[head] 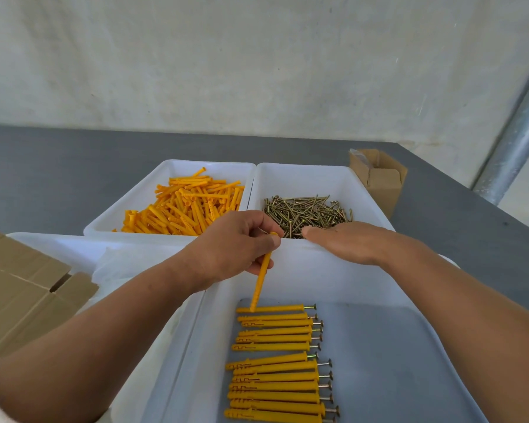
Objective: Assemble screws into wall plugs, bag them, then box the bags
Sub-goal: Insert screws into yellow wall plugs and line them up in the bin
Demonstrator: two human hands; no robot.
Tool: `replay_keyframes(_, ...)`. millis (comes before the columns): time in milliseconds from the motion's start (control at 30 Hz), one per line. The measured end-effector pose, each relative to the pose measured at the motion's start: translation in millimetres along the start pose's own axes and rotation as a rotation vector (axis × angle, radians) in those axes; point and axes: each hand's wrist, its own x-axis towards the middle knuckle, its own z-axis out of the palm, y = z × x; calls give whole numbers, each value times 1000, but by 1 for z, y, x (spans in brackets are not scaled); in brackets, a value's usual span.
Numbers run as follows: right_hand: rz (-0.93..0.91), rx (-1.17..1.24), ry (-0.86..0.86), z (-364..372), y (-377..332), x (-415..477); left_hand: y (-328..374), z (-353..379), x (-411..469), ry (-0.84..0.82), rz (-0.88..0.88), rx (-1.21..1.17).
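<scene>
Grips a tilted orange wall plug (262,277) in left hand (232,245), holds right hand (345,242) flat, fingers straight, over screws (309,212), assembled plugs (275,370) rowed in near tray (394,361)

I am facing a pale, roughly finished wall (257,56) that is filling the upper half of my view, mottled with faint marks. A dark grey table (58,166) is meeting its foot and stretching off to both sides. A dull metal pipe (515,141) is rising slantwise at my right, beyond the table's edge. Soft, even light is washing over it all.
</scene>
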Motion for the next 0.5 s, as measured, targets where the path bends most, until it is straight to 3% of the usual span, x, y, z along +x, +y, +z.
replay_keyframes(267,-32,117,-2,-1,1,-1,0,0,0,-12,5,27)
replay_keyframes(500,-74,76,31,-2,-2,-4,-1,0,0,-8,9,22)
